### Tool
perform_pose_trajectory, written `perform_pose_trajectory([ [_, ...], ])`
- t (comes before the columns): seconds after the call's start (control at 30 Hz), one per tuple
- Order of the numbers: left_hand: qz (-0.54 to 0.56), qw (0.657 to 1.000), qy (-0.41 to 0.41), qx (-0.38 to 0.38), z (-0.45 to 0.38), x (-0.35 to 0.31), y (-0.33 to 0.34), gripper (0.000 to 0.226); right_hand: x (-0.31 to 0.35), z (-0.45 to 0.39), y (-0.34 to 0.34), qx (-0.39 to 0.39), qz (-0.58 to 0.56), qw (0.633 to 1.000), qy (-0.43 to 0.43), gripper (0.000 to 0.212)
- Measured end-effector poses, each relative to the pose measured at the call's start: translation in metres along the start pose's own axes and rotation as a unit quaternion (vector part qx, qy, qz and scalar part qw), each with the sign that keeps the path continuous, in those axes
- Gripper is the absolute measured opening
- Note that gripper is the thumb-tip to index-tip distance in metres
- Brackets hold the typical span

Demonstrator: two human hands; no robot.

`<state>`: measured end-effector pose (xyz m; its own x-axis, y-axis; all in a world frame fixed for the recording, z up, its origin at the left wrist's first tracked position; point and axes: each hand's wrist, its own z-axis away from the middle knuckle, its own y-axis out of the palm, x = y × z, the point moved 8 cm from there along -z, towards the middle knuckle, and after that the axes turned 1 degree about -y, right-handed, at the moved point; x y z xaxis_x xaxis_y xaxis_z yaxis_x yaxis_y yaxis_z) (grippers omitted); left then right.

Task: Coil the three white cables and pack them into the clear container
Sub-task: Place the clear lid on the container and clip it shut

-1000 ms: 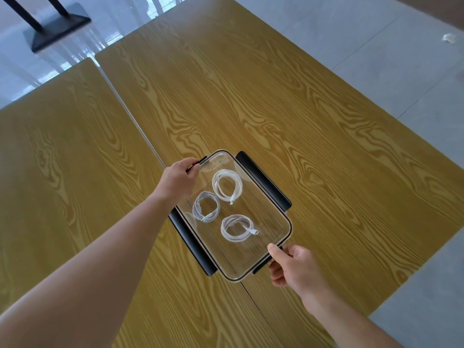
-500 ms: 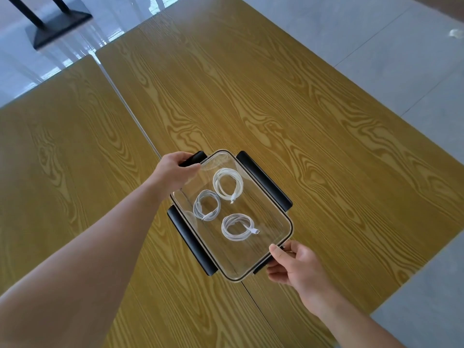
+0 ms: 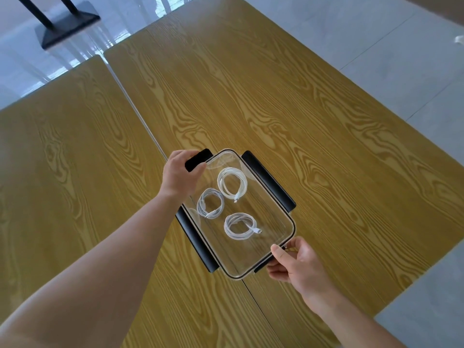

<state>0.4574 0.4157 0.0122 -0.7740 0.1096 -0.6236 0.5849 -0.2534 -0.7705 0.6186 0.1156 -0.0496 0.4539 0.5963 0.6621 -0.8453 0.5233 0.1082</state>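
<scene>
On two abutting wood-grain tables over grey tiles, both hands' grip clamped on clear container.

The container is clear, with black latches on its sides and a pale rim. The three coiled cables inside are white. The tables are yellow-brown with bold darker wood grain; the floor is pale grey tile, and the stand base at far left is black.

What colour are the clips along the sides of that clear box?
Black, seen in the head view: clips on the clear box.
</scene>
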Motion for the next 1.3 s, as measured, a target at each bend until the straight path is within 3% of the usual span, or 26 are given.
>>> perform_pose_trajectory([
  [0.17, -0.033, 0.998, 0.054, -0.006, 0.01, -0.01, 0.004, 0.034, 0.002, 0.001, 0.0, 0.001, 0.004, 1.0, 0.001, 0.024],
  [0.5, -0.01, 0.999, -0.016, 0.028, 0.006, 0.0, 0.013, 0.026, 0.006, 0.0, -0.001, 0.008, 0.023, 1.0, 0.008, 0.023],
  [0.67, -0.003, 0.998, -0.038, 0.041, 0.014, -0.001, 0.015, 0.031, 0.005, 0.0, -0.003, 0.016, 0.025, 0.999, 0.023, 0.027],
  [0.77, 0.025, 0.997, -0.068, 0.027, 0.027, 0.011, 0.011, 0.042, 0.019, 0.001, -0.017, -0.012, 0.095, 0.995, -0.009, 0.025],
  [0.9, 0.087, 0.981, -0.175, 0.001, 0.069, 0.049, 0.0, 0.061, 0.085, 0.011, -0.034, -0.101, 0.267, 0.936, -0.206, 0.013],
  [1.0, 0.174, 0.952, -0.25, 0.004, 0.103, 0.07, 0.007, 0.061, 0.122, 0.011, -0.017, -0.08, 0.3, 0.903, -0.297, 0.017],
  [1.1, 0.239, 0.935, -0.262, -0.011, 0.123, 0.077, 0.011, 0.06, 0.137, 0.002, 0.013, -0.038, 0.403, 0.851, -0.335, 0.032],
  [1.17, 0.224, 0.941, -0.251, -0.026, 0.129, 0.074, 0.009, 0.065, 0.137, -0.006, 0.023, -0.02, 0.462, 0.822, -0.332, 0.041],
  [1.3, 0.142, 0.956, -0.239, -0.09, 0.136, 0.066, -0.005, 0.067, 0.129, -0.022, 0.023, -0.005, 0.495, 0.821, -0.283, 0.051],
])
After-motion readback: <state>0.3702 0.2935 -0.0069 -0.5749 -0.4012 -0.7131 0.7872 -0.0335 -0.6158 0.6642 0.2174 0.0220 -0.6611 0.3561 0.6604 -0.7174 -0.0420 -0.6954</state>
